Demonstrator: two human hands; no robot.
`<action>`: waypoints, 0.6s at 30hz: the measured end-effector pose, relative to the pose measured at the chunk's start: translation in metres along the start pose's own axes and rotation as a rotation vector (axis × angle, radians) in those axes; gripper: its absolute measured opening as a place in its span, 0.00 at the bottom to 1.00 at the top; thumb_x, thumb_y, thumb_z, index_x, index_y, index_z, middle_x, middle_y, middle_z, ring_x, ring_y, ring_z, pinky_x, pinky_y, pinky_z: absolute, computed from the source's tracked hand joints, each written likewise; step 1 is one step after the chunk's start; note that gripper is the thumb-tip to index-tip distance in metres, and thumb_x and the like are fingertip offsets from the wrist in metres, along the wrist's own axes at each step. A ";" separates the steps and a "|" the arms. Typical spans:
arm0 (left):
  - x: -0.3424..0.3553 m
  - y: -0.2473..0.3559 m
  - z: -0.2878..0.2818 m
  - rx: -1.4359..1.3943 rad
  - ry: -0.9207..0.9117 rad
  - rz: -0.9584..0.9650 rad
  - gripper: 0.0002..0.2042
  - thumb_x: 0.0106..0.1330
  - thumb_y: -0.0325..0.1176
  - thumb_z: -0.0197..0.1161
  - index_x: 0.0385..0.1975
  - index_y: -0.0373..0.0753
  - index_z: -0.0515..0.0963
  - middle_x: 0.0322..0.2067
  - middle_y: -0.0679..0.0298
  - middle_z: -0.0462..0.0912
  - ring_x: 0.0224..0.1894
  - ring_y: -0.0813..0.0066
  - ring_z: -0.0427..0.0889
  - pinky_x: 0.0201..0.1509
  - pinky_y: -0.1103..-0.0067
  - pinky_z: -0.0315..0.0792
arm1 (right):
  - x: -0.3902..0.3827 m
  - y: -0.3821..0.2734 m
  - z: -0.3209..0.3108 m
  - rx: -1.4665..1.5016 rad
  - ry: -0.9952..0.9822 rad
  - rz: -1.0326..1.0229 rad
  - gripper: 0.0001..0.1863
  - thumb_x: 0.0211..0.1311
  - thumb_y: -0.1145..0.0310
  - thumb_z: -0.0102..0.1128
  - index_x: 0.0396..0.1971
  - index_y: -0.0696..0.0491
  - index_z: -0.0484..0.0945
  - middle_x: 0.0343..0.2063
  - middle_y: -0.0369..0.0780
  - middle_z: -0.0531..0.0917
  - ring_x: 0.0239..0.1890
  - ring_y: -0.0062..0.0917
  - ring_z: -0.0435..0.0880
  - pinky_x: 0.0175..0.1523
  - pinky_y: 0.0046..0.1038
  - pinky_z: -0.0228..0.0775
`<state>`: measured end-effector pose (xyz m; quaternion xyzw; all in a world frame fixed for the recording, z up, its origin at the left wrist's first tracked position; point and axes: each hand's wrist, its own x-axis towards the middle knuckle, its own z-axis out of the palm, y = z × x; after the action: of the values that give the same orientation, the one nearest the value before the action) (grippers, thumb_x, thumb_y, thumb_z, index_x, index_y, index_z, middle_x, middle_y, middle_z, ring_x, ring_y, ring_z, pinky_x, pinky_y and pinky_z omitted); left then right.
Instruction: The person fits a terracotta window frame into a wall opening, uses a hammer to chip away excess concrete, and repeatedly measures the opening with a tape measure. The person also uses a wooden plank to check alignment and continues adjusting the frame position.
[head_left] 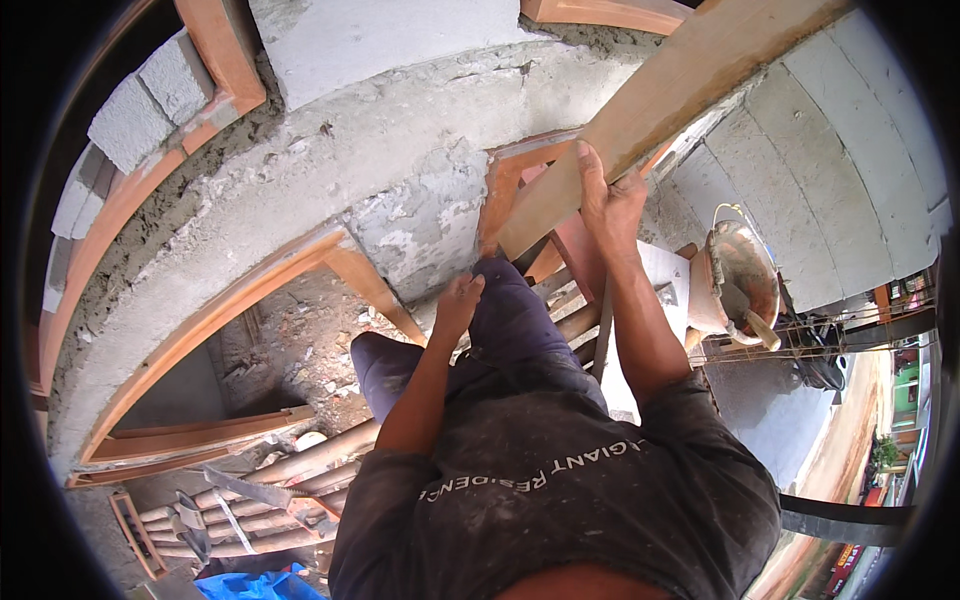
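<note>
My right hand (pixel 612 205) grips the edge of a long wooden board (pixel 690 75), thumb on its upper face. The board slants from the top right down to a point just above my knee, beside an orange-brown wooden frame (pixel 497 200) set in the wall. My left hand (pixel 458 305) is closed next to my knee, away from the board. Its fingers are curled together, and whatever they may hold is too small or hidden to make out.
A bucket (pixel 708 290) with mortar residue and a wooden-handled tool stands at the right. Bamboo poles (pixel 330 455) lie at the lower left, with a handsaw (pixel 250 488) on them and a blue sheet (pixel 260 585) nearby. Rubble (pixel 290 345) covers the floor beyond the wooden window frame (pixel 215 315).
</note>
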<state>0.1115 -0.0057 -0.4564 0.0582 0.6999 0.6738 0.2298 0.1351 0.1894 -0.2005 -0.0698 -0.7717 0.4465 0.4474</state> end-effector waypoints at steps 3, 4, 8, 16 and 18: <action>-0.003 0.043 0.016 0.294 0.115 0.181 0.35 0.57 0.51 0.67 0.57 0.32 0.66 0.45 0.54 0.79 0.46 0.64 0.79 0.50 0.73 0.72 | 0.003 -0.001 0.023 -0.086 -0.075 -0.063 0.13 0.60 0.66 0.62 0.34 0.63 0.79 0.27 0.47 0.83 0.29 0.28 0.84 0.34 0.27 0.73; -0.003 0.063 0.021 0.346 0.111 0.220 0.37 0.55 0.51 0.68 0.59 0.32 0.64 0.47 0.52 0.78 0.48 0.62 0.78 0.52 0.73 0.71 | 0.004 0.001 0.030 -0.089 -0.068 -0.077 0.13 0.60 0.66 0.61 0.34 0.63 0.79 0.27 0.48 0.83 0.29 0.29 0.84 0.34 0.27 0.73; 0.003 0.108 0.040 0.527 0.151 0.328 0.43 0.51 0.49 0.70 0.62 0.32 0.58 0.52 0.49 0.74 0.54 0.55 0.75 0.57 0.69 0.69 | 0.006 0.007 0.042 -0.103 -0.045 -0.081 0.13 0.61 0.66 0.60 0.34 0.63 0.79 0.27 0.49 0.83 0.29 0.31 0.85 0.34 0.29 0.73; 0.038 0.077 0.053 0.430 0.264 0.447 0.40 0.49 0.48 0.72 0.59 0.34 0.60 0.53 0.48 0.73 0.55 0.54 0.74 0.54 0.68 0.70 | 0.008 -0.001 0.051 -0.155 -0.111 -0.100 0.14 0.61 0.66 0.60 0.36 0.64 0.78 0.28 0.49 0.84 0.31 0.31 0.85 0.36 0.29 0.73; 0.041 0.073 0.054 0.389 0.268 0.446 0.41 0.49 0.47 0.72 0.59 0.34 0.60 0.52 0.49 0.74 0.54 0.55 0.75 0.54 0.68 0.71 | 0.009 -0.007 0.053 -0.149 -0.136 -0.053 0.14 0.62 0.66 0.60 0.37 0.64 0.78 0.28 0.49 0.84 0.31 0.32 0.85 0.36 0.30 0.73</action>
<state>0.0805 0.0664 -0.3952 0.1636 0.8096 0.5627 -0.0331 0.0919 0.1564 -0.1999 -0.0520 -0.8329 0.3798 0.3993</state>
